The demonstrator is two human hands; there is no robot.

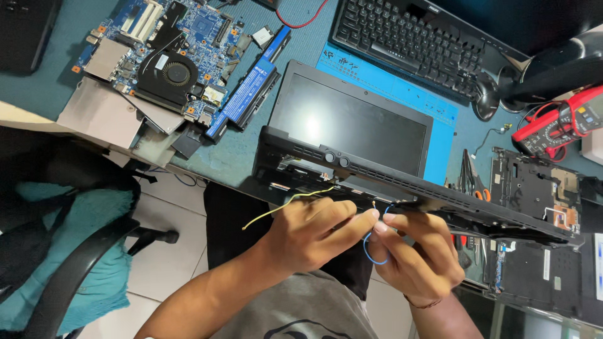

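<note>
Here our fingertips meet at a blue wire (369, 246): the left hand (311, 233) and the right hand (418, 251) both pinch it narrowly, thumb against forefinger, just below the near edge of the laptop (352, 135). The wire loops down between the hands, and a yellow wire (282, 204) trails off leftward from the laptop's underside (whether our left hand touches it we cannot tell). The laptop lies tilted over the desk (38, 88) edge above our lap, its dark screen facing up. On the teal desk, a motherboard (166, 56) with its fan sits far left, a battery (248, 94) beside it, a keyboard (411, 44) behind, a red multimeter (559, 125) at right. A chair (69, 251) stands left over white floor tiles, leaving a gap beside our left elbow.
</note>
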